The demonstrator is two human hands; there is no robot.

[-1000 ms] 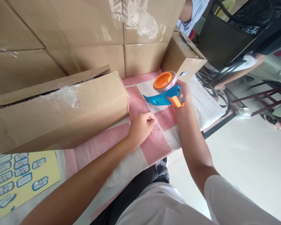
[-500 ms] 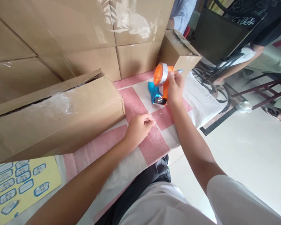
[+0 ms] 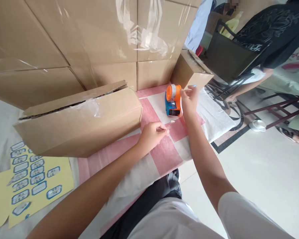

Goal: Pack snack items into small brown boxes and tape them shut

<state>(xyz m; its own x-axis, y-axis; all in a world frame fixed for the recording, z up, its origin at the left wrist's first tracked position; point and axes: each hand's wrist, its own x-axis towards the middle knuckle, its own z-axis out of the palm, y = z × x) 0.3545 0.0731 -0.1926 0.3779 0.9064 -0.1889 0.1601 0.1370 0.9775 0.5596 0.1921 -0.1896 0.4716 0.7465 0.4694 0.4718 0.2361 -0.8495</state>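
My left hand point(image 3: 152, 133) rests on the pink-and-white checked cloth point(image 3: 164, 156), its fingers pinched on a short strip of clear tape point(image 3: 170, 123). Just beyond it an orange and blue tape dispenser point(image 3: 173, 99) stands on the cloth. Fingers of my right hand point(image 3: 189, 99) are curled against the dispenser's orange side, near the tape roll. A long cardboard box point(image 3: 77, 122) lies on its side to the left of both hands, a taped seam along its top.
A wall of stacked cartons point(image 3: 89, 39) rises behind. A small box point(image 3: 192, 71) sits at the far right corner. A yellow sheet of blue-edged labels point(image 3: 32, 181) lies at the left. Another person point(image 3: 266, 36) in black sits by a chair on the right, over tiled floor.
My right hand brought the tape dispenser down from the air and stood it on the cloth. My left hand stayed in place, still pinched.
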